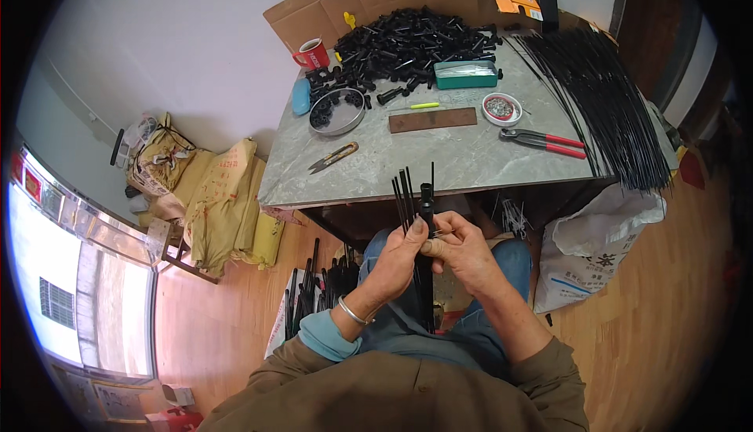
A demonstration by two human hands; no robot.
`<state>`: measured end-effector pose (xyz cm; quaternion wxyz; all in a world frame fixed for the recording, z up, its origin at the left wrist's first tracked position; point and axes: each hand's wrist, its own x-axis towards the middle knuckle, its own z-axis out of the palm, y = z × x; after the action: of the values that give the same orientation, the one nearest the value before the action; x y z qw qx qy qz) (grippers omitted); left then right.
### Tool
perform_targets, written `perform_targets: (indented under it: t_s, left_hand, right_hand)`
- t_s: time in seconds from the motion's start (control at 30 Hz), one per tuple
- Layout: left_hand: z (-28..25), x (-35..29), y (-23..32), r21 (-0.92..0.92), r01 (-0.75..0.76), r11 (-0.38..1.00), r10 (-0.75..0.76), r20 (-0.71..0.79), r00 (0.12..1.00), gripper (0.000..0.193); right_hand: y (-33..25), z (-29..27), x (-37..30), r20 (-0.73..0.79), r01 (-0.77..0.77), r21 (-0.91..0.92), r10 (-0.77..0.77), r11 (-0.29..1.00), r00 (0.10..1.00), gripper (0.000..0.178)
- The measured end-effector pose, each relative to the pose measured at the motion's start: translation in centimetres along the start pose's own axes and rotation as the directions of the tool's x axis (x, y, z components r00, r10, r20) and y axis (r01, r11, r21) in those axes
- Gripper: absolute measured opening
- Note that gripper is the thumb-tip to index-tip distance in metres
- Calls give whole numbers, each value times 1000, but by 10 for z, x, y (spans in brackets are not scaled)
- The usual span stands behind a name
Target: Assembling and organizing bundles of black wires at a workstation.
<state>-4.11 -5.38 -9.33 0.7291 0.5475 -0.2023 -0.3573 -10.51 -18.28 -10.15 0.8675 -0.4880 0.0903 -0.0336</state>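
Note:
My left hand [400,256], with a silver bangle on its wrist, is closed around several thin black rods [405,189] that stick up past the thumb and hang down below the palm. A black tubular part [427,199] stands upright beside them, with a thin rod rising behind it. The thumb of my left hand rests against its lower end. My right hand [466,253] meets the left there, its thumb and fingertips pinched together just under the tubular part. What lies in that pinch is too small to make out. Both hands are above my lap, before the table's near edge.
On the grey table [369,167] lie a heap of black parts [416,40], black rods [604,102], red-handled pliers [541,142], thread snips [334,157], a rusty metal bar [433,120], a teal box [466,76] and round dishes. A white sack [588,251] stands at right.

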Motion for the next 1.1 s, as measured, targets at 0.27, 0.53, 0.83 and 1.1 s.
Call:
perform_targets:
  t_s: [0.27,0.53,0.83,1.1]
  left_hand:
    - [4,11,-4,-23,-60,998,58,-89,994,42]
    - [4,13,-11,-9,-108,994,105,-171,980,42]
    - [9,13,-14,-57,-138,989,125,-197,972,41]
    - [17,15,-15,-37,-169,985,159,-188,969,37]
  right_hand:
    - [12,-2,10,-27,85,-69,-87,994,996,35]
    - [8,6,3,-126,176,-266,-215,948,968,32]
    - [14,0,2,-123,208,-50,-213,977,969,10]
    - [14,-7,-1,-223,361,-532,-538,766,813,12]
